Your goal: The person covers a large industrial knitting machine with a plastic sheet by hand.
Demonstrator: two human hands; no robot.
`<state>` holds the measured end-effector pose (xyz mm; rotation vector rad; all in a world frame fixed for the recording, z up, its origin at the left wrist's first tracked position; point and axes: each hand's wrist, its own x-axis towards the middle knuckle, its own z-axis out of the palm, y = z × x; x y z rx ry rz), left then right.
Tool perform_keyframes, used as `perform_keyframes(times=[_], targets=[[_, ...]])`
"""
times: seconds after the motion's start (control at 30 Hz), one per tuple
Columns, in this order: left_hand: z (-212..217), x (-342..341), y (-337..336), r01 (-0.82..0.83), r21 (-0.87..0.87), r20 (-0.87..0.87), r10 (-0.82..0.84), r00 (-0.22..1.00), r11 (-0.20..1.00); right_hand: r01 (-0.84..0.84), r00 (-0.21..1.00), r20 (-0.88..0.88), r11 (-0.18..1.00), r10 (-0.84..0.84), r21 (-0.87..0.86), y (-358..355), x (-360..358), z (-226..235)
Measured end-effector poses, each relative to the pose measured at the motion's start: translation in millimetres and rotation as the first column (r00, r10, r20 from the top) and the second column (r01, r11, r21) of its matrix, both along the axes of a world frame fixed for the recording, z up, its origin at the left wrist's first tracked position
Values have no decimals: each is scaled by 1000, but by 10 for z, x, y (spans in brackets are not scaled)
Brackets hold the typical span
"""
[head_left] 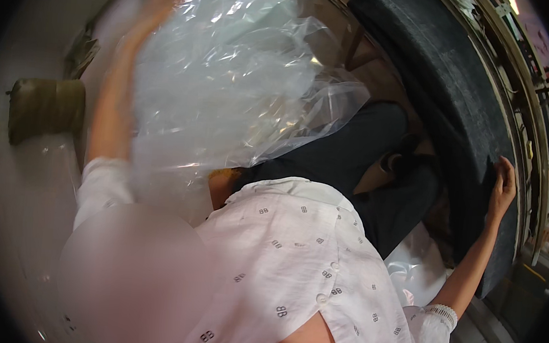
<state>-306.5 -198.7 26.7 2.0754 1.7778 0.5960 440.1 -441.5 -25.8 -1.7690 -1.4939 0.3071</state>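
Note:
My left arm reaches up along the left side of a large clear plastic bag. At its upper edge, my left hand lies against the plastic, its fingers blurred, so I cannot see whether they grip it. The bag is crumpled and shiny, with pale, whitish contents hard to make out, and it spreads beside and partly over my dark-trousered leg. On the right, my right hand rests on the dark cloth-covered surface, fingers loosely bent and apart, with nothing visible in them.
An olive-brown bundle stands on the pale floor at the far left. More clear plastic lies beside me below the dark surface. Long rails run behind that surface along the right. Wooden legs show beneath it.

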Motion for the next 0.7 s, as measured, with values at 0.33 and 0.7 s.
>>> perform_keyframes(times=[0.33, 0.7], targets=[[-3764, 704, -585, -114, -620, -198, -14, 980, 776, 366, 929, -45, 930, -368, -43, -1199, 411, -153], [-3465, -233, -1718, -57, -756, -135, -71, 988, 652, 885, 410, 497, 466, -765, -13, -2661, 474, -968]])
